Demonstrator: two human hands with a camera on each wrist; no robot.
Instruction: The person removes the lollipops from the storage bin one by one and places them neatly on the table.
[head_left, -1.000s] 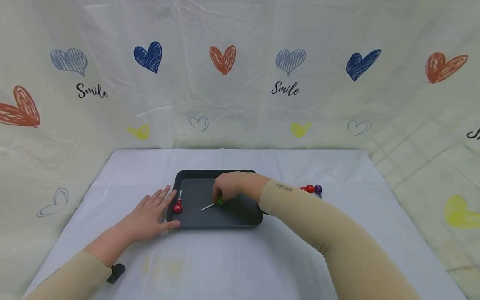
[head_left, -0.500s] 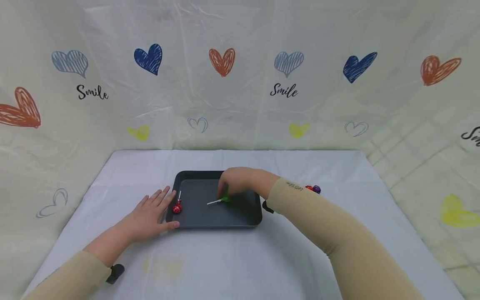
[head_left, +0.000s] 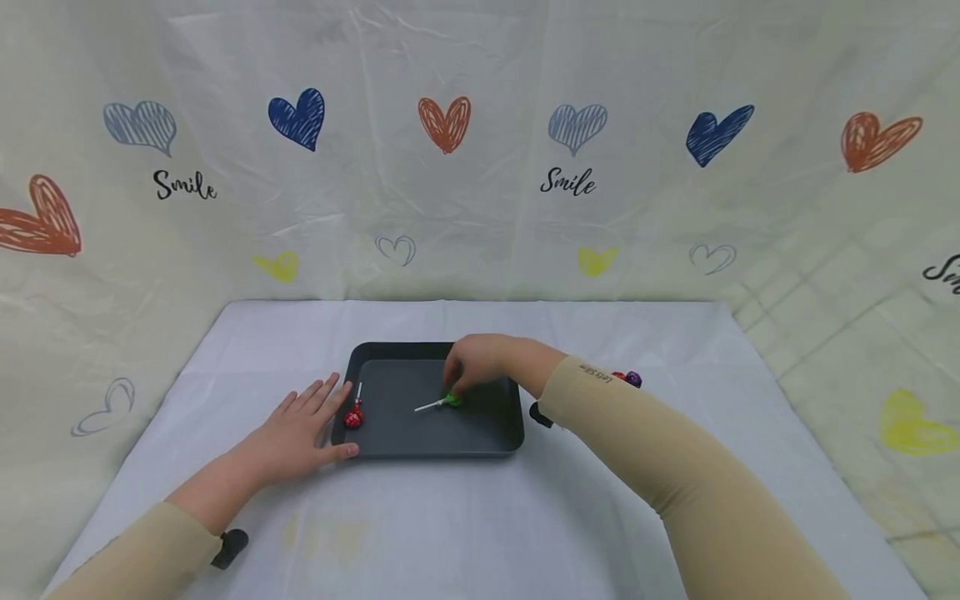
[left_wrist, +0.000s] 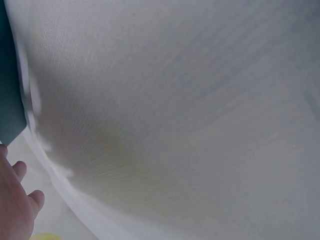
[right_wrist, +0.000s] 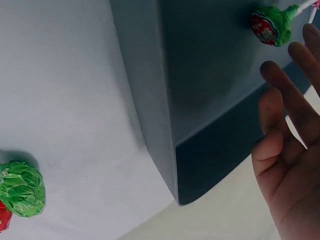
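A dark grey tray [head_left: 405, 433] lies on the white cloth. Spread out at its left edge is my left hand [head_left: 296, 433], with straight fingers and the thumb at the near left corner. Inside the tray near that side lies a red lollipop [head_left: 354, 415], stick pointing away. A green lollipop [head_left: 452, 400] lies in the middle of the tray, its white stick pointing left. My right hand [head_left: 476, 362] reaches over it from the right. In the right wrist view its loosely bent fingers [right_wrist: 292, 95] are beside the green lollipop [right_wrist: 272, 25], not wrapped round it.
Red and purple lollipops [head_left: 633, 379] lie on the cloth right of the tray, partly hidden by the right sleeve [head_left: 637, 442]. The right wrist view shows another green lollipop [right_wrist: 22, 189] outside the tray. A printed backdrop [head_left: 495, 217] hangs behind the table.
The green lollipop has shifted a little right in the tray and its stick lies flatter. My right hand has moved right and slightly up from it; the left hand stays put.
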